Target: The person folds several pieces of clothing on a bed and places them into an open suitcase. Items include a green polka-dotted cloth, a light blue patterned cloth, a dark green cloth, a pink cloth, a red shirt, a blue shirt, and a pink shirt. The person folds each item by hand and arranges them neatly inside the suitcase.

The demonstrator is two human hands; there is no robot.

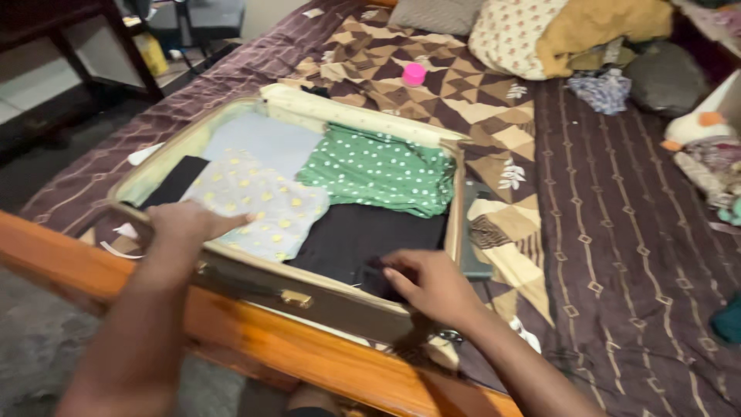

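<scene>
Left hand [189, 222]: flat, fingers extended, palm pressing pale folded cloth with yellow dots [258, 202] at near-left of open beige hard-shell suitcase [309, 293]. Right hand [432, 284]: fingers curled, resting on black folded garment [363, 235] at suitcase's near-right; grip not discernible. Green white-dotted fabric [378, 171] at far-right inside suitcase. Pink round cap [414, 74] on patterned brown bedspread [617, 216] beyond suitcase. Wooden bed rail [255, 340] just below suitcase.

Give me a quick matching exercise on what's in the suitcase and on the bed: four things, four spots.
Things:
1. green polka-dot garment
2. black garment
3. pale yellow-dotted garment
4. pink round lid

Places:
A. under the left hand
B. on the patterned bedspread beyond the suitcase
C. far right of the suitcase
D. touched by the right hand

Pairs: 1-C, 2-D, 3-A, 4-B
</scene>
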